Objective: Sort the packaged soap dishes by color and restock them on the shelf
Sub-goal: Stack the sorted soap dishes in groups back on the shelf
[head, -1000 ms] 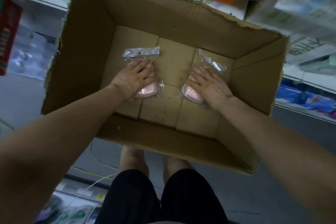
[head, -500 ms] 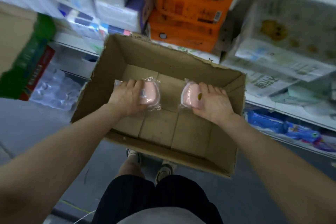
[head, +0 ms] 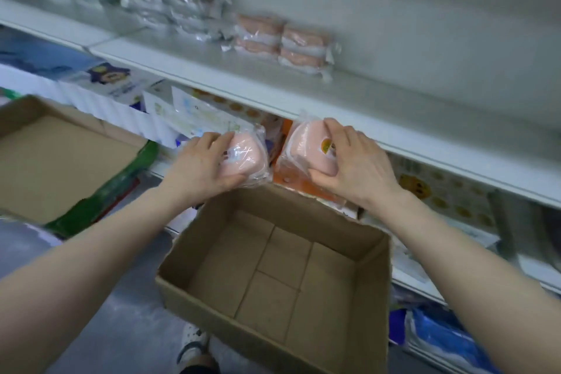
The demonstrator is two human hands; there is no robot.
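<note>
Two pink soap dishes are in your hands — one each. Your left hand (head: 204, 164) grips the left pink soap dish (head: 243, 158) in its clear bag, fingers curled over the top and thumb under it. Your right hand (head: 353, 164) grips the right pink soap dish (head: 306, 150), fingers over its far edge and thumb at its near edge; this one has a small round sticker on it. You hold both dishes up in the air, just beside each other, above the far edge of the open cardboard box (head: 212, 307) and in front of the white shelf (head: 212, 70).

Far back on that shelf sit stacked pink soap dishes (head: 282, 44) in bags — two piles side by side, touching. Left of them lie silver-grey packs (head: 170, 9), too blurry to tell what they are.

On the far left you can see a second cardboard box (head: 45, 158), also open on top, with a green band along its near side. Under the shelf are orange packs (head: 285, 179) and white packs with pictures (head: 194, 118). At the near edge, below the box, one shoe (head: 192, 343) shows on the grey floor (head: 121, 328).
</note>
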